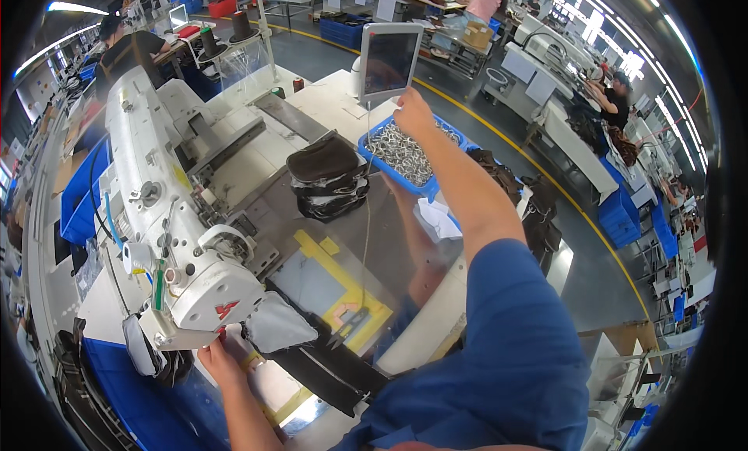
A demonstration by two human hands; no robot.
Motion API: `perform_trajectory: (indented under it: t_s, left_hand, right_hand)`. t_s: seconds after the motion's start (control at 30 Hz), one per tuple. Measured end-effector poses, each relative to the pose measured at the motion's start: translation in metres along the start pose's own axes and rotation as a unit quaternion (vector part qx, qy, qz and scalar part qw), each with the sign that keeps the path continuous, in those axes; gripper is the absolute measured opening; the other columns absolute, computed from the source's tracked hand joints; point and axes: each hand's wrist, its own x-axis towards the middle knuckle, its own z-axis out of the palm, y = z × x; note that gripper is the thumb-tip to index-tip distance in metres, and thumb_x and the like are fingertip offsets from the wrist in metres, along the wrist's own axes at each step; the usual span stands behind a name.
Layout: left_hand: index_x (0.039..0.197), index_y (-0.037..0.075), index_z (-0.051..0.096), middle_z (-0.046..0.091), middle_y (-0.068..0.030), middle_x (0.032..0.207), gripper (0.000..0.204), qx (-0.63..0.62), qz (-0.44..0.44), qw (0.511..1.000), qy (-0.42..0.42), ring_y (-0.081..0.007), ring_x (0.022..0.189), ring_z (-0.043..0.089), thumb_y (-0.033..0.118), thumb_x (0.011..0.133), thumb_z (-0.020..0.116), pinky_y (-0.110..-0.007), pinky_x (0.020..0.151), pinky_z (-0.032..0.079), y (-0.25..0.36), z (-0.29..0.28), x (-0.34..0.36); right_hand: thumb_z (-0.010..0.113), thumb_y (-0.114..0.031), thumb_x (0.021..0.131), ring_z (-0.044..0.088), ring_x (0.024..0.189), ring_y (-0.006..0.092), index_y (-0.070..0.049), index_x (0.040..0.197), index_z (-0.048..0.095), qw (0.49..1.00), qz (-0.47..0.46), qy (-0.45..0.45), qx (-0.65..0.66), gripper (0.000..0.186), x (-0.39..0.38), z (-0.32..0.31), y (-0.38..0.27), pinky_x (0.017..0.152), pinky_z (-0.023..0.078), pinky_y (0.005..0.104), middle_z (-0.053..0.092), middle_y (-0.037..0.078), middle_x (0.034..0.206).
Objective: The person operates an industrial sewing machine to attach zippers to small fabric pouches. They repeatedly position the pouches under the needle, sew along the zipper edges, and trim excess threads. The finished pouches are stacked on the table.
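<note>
My left hand (220,364) reaches under the head of the white sewing machine (187,272), fingers closed on something hidden. My right hand (413,112) is raised at the lower edge of a small screen (387,60), fingertips touching it, other fingers curled. Below that arm, a blue tray (431,187) holds metal rings (389,147). Dark pouches (323,170) lie stacked left of the tray. A black strip with a zipper (327,369) and a grey fabric piece (276,322) lie by the machine head. Small snips (354,318) rest on a yellow-edged plate (308,272).
Blue bins (82,194) flank the machine's left. A dark pile of goods (530,201) lies beyond my right arm. A worker in dark clothing (128,53) sits at the back left, another person (612,100) at the right beyond a yellow-lined aisle (506,139).
</note>
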Motion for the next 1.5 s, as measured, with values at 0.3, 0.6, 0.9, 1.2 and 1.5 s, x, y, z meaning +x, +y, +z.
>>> perform_trajectory:
  t_s: [0.3,0.6,0.9,1.2,1.5]
  left_hand:
    - [0.098,0.000,0.067,0.066,-0.0047,0.091,0.025,0.002,0.008,1.000,0.000,-0.0130,0.086,0.058,0.022,0.108,0.061,-0.031,0.081,0.046,0.008,0.003,-0.002]
    - [0.093,0.001,0.067,0.065,-0.0039,0.089,0.025,-0.004,0.011,1.000,-0.009,-0.0123,0.084,0.057,0.020,0.107,0.060,-0.030,0.080,0.046,0.008,0.005,-0.002]
    - [0.095,0.002,0.069,0.066,-0.0029,0.090,0.027,-0.020,0.013,1.000,-0.011,-0.0106,0.085,0.059,0.025,0.109,0.062,-0.027,0.080,0.047,0.007,0.010,-0.002]
    - [0.110,-0.003,0.075,0.074,-0.0108,0.101,0.031,0.049,0.012,0.999,0.010,-0.0204,0.096,0.069,0.024,0.101,0.063,-0.033,0.089,0.054,0.004,0.010,-0.004]
    - [0.100,0.000,0.069,0.060,0.0026,0.070,0.022,0.067,0.023,0.998,-0.005,-0.0047,0.057,0.051,0.020,0.107,0.064,-0.026,0.050,0.038,0.015,0.021,-0.012]
  right_hand:
    - [0.069,-0.015,0.086,0.054,0.142,0.0376,-0.003,0.116,0.072,1.000,0.009,0.008,0.017,0.033,0.001,-0.001,0.006,0.116,0.046,0.0456,0.049,0.024,0.159]
    - [0.078,-0.018,0.082,0.052,0.142,0.0439,-0.010,0.164,0.031,0.992,0.024,0.045,0.115,0.095,0.025,-0.030,-0.004,0.116,0.045,0.0479,0.053,0.028,0.154]
    - [0.080,-0.027,0.088,0.048,0.146,0.0402,-0.015,0.171,0.016,0.995,0.046,0.002,0.085,0.106,0.039,-0.024,-0.004,0.121,0.042,0.0464,0.045,0.024,0.160]
    - [0.079,-0.027,0.085,0.062,0.130,0.0472,0.003,0.163,0.034,0.997,-0.057,0.052,0.028,0.095,0.065,-0.009,0.026,0.113,0.049,0.0475,0.060,0.036,0.141]
    - [0.077,-0.043,0.087,0.045,0.150,0.0431,-0.006,0.170,0.023,0.997,-0.017,-0.041,0.065,0.106,0.067,-0.020,0.033,0.123,0.035,0.0439,0.043,0.033,0.163]
